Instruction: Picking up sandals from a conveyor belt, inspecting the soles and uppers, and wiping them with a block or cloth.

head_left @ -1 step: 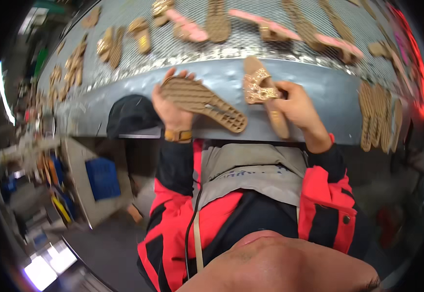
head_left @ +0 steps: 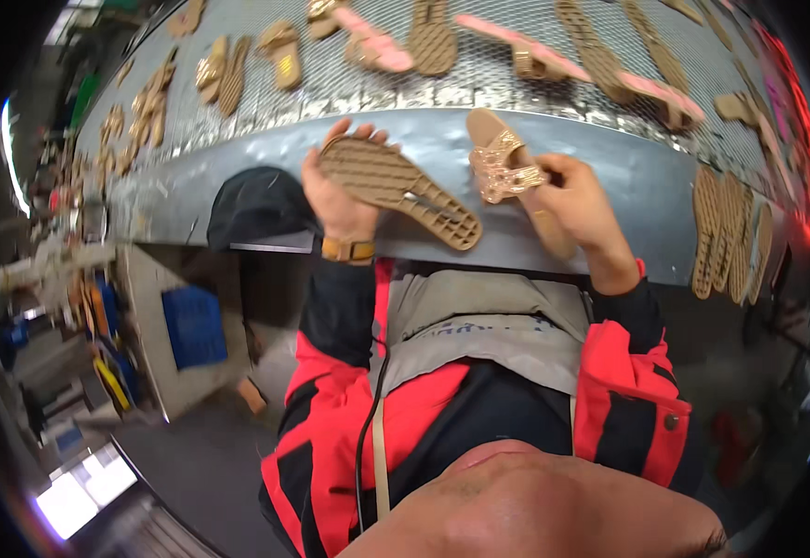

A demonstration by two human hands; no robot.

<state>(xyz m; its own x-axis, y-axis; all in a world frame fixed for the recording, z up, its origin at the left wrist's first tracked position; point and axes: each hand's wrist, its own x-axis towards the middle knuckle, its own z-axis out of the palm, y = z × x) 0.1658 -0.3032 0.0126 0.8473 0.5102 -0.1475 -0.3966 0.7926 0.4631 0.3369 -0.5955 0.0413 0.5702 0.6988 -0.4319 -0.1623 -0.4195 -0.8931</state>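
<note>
Holding a brown ridged sole (head_left: pixel 396 189) tread-up over the near ledge, your left hand (head_left: pixel 338 200) was closed about its broad end, fingers curled past the far edge. Your right hand (head_left: pixel 584 200) was clamped, thumb and fingers, on the middle of a glittery gold-strapped slide sandal (head_left: pixel 503 169), just right of the sole and apart from it. A moment earlier that sandal had stood steeper; now its heel end had swung a little to the right. The sole kept nearly the same pose. You had made, I'd judge, only a small handling adjustment: neither piece had been set down or brought against the other. Beneath them ran the grey metal ledge (head_left: pixel 642 177), with a black cap (head_left: pixel 261 209) on the left and a cluster of brown soles (head_left: pixel 721 232) at the right. Farther off, a mesh surface (head_left: pixel 335 100) bore more soles and pink-footbed sandals (head_left: pixel 385 48).
</note>
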